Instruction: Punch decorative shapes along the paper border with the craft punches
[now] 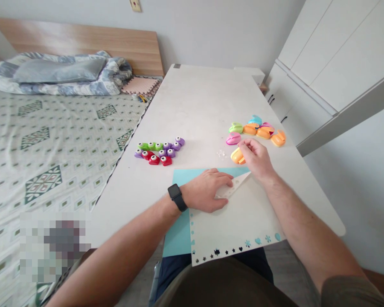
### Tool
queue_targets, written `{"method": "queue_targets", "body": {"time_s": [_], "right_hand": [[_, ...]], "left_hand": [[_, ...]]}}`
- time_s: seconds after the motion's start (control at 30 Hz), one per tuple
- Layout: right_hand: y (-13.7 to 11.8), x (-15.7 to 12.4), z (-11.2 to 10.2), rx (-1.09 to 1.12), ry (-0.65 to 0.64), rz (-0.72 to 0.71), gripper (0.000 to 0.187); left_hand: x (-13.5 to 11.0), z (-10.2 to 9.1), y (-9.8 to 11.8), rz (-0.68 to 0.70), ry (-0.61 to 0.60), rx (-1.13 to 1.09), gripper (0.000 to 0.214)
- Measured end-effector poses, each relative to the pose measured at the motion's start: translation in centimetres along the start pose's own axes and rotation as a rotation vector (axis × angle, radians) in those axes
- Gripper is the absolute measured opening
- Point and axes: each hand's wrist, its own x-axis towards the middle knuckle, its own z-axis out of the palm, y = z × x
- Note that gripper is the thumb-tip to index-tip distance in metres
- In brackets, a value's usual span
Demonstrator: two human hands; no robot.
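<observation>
My left hand (209,190) lies on a white sheet of paper (243,217), thumb and fingers apart, over a folded-back flap (233,187) with punched shapes. The sheet has cut-out stars, hearts and flowers along its near and left edges. Beneath it is a light blue sheet (177,232). Beyond the paper's far right corner, my right hand (257,160) is closed at an orange craft punch (237,156), fingertips at its upper right side. The fingers partly cover this punch. Just behind it sits a pink punch (233,138).
Small white paper bits (222,154) lie left of the orange punch. Several larger punches (251,128) stand at the right. A group of small green, purple and red punches (160,151) stands at the left. A bed (67,123) adjoins the white table (208,94); cabinets (323,55) are at right.
</observation>
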Motion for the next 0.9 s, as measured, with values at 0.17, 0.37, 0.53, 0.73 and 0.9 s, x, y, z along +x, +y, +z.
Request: {"method": "queue_targets", "body": {"time_s": [0.17, 0.37, 0.53, 0.73, 0.9], "right_hand": [[0.16, -0.03, -0.08, -0.014, 0.009, 0.002, 0.032], [0.36, 0.16, -0.08, -0.011, 0.053, -0.004, 0.028], [0.45, 0.16, -0.08, -0.043, 0.057, -0.02, 0.028], [0.49, 0.12, 0.0, -0.025, 0.048, -0.011, 0.031], [0.5, 0.21, 0.03, -0.021, 0.073, -0.011, 0.03]], "left_hand": [[-0.23, 0.21, -0.04, -0.075, -0.005, 0.063, 0.049], [-0.57, 0.16, 0.23, -0.147, 0.005, 0.076, 0.054], [-0.29, 0.1, -0.01, -0.13, 0.026, 0.043, 0.051], [0.33, -0.44, -0.4, -0.172, 0.008, 0.014, 0.055], [0.05, -0.27, -0.44, -0.19, 0.022, 0.02, 0.065]]}}
